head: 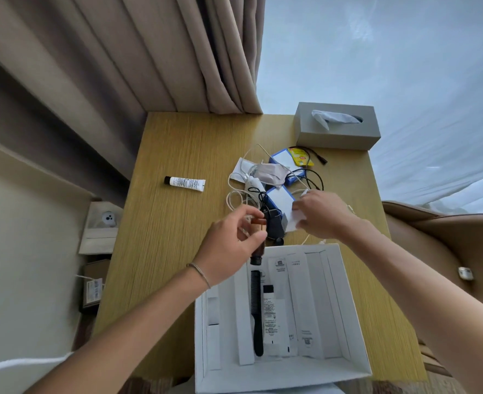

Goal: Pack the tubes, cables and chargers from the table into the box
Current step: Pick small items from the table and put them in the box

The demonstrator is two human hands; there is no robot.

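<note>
An open white box (280, 376) sits at the table's near edge. Inside lie a black comb (256, 311), a white tube with a black cap (270, 314) and flat white packets. My left hand (231, 245) grips a small brown tube (255, 253), cap down, just above the box's far edge. My right hand (324, 214) pinches a white item (294, 221), partly hidden by my fingers. A black charger (274, 224) sits between my hands. White and black cables (251, 191) lie tangled behind it. Another white tube (185, 183) lies alone at the left.
A grey tissue box (336, 126) stands at the far right corner. Blue-and-white boxes (281, 160), a yellow packet (300, 156) and a face mask (268, 172) lie among the cables. Curtains hang behind the wooden table (177, 251). A brown chair (447, 237) is to the right.
</note>
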